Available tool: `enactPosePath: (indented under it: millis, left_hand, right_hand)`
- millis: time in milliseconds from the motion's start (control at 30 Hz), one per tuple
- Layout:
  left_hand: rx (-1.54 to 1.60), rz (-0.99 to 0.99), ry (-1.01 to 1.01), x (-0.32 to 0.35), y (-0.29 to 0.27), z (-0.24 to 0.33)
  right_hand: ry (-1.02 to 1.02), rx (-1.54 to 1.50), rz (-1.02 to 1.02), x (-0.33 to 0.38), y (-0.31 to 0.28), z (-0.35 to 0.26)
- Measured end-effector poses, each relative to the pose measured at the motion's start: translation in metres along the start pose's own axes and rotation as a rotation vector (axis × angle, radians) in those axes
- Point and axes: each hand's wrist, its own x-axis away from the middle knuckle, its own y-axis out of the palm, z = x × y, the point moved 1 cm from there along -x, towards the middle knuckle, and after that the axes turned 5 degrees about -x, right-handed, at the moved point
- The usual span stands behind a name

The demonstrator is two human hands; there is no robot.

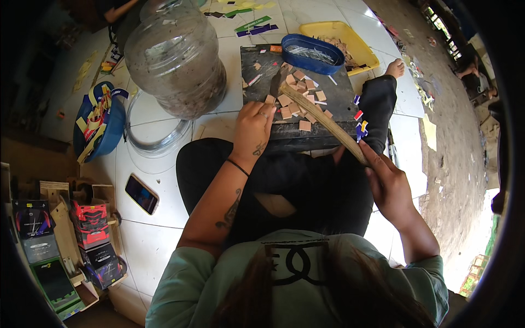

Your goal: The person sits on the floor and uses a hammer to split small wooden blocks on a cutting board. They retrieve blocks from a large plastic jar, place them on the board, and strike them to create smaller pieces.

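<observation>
My left hand [250, 129] is closed in a pinch on a small wooden block [270, 99], at the near left of a dark board [343, 101]. In my right hand [392, 191] is a hammer [328, 124], gripped near the end of its curved wooden handle. Its dark head, hard to make out against the board, is at the edge of a pile of small square wooden blocks [298, 86]. Thin white sticks lie in a blue oval tub [311, 68] at the board's far side. Small coloured scraps [361, 130] are near the board's right edge.
A big clear plastic jug [178, 60] stands left of the board, beside a wire coil [156, 146]. A blue basin [112, 134] holds colourful strips. A phone [141, 194] lies on white tiles. Boxed goods [90, 224] are at lower left, a yellow tray [374, 59] far right.
</observation>
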Motion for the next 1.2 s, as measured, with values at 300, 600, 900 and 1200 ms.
enactPosePath:
  millis: [300, 600, 900, 1200]
  left_hand:
    - [-0.001, 0.038, 0.035, -0.004, 0.000, 0.000]
    - [-0.058, 0.020, 0.024, -0.004, -0.005, 0.006]
    - [-0.001, -0.200, -0.188, 0.007, -0.046, 0.012]
    - [0.070, -0.203, -0.426, 0.025, -0.054, 0.008]
  right_hand:
    - [-0.024, -0.051, 0.078, -0.001, 0.002, 0.003]
    - [-0.027, -0.118, 0.082, -0.006, 0.005, 0.005]
    - [-0.012, -0.190, 0.075, -0.002, 0.028, 0.017]
    - [0.056, -0.083, -0.090, 0.011, 0.052, 0.008]
